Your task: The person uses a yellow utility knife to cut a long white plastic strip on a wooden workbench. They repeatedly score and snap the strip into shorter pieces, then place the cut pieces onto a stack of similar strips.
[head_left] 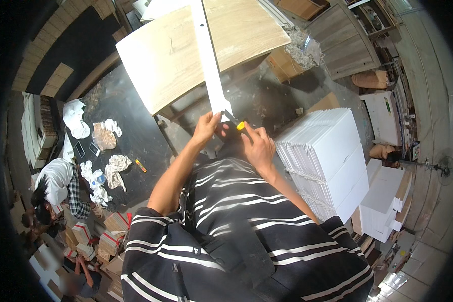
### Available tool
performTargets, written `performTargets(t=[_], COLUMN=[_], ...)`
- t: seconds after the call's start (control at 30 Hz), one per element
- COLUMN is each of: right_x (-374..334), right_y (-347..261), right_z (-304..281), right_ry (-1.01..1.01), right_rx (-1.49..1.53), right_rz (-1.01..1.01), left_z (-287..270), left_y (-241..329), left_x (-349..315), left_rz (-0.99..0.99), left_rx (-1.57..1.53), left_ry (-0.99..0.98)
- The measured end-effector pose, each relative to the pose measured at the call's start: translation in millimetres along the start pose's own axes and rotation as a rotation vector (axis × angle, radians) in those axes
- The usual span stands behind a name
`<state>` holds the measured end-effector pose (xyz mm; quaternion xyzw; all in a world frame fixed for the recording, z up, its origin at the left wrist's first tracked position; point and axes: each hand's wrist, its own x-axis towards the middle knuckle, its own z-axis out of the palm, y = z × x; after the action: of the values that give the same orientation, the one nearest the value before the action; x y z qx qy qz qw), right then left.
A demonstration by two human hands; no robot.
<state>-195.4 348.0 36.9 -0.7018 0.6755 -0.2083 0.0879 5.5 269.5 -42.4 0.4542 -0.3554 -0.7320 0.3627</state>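
Note:
A long white strip (209, 65) with a small dark hole lies across a pale wood-grain board (166, 55), its near end jutting past the board's edge toward me. My left hand (207, 128) pinches that near end at its left corner. In my right hand (259, 148) is a utility knife (240, 125) with a yellow part and a dark front. Its tip meets the strip's near end, close to my left fingertips. Whether the blade is cutting into the strip cannot be made out.
A tall stack of white cartons (327, 156) stands close on my right. The dark table (136, 136) on my left carries crumpled cloths, two phones and a yellow-orange cutter (141, 165). Other people work at the lower left; a standing fan (443, 168) is at far right.

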Motion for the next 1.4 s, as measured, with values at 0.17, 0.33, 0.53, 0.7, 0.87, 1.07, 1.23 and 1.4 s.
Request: performTargets(t=[0.17, 0.33, 0.53, 0.7, 0.87, 1.07, 1.23, 1.4], right_x=[32, 56, 48, 37, 52, 73, 87, 96], right_y=[1, 0, 4, 14, 16, 20, 12, 0], right_z=[3, 9, 7, 1, 6, -1, 7, 20], right_ry=[-0.042, -0.052, -0.119, -0.115, -0.067, -0.086, -0.101, -0.077], right_rx=[-0.013, 0.009, 0.062, 0.023, -0.035, -0.066, -0.046, -0.035], right_rz=[-0.036, -0.14, -0.183, -0.221, -0.286, -0.438, -0.495, -0.485], left_z=[-5, -15, -12, -8, -9, -15, -20, -20], left_y=[-1, -3, -8, 1, 8, 3, -1, -3], left_x=[-6, -14, -27, -35, -33, -30, -31, -36], left_rz=[-0.005, -0.014, -0.011, -0.072, -0.074, -0.046, -0.05, -0.046], left_rx=[-0.014, -0.01, -0.037, 0.026, 0.055, 0.054, 0.095, 0.068], left_ry=[-0.04, -0.033, 0.035, 0.105, 0.097, 0.043, 0.044, 0.055])
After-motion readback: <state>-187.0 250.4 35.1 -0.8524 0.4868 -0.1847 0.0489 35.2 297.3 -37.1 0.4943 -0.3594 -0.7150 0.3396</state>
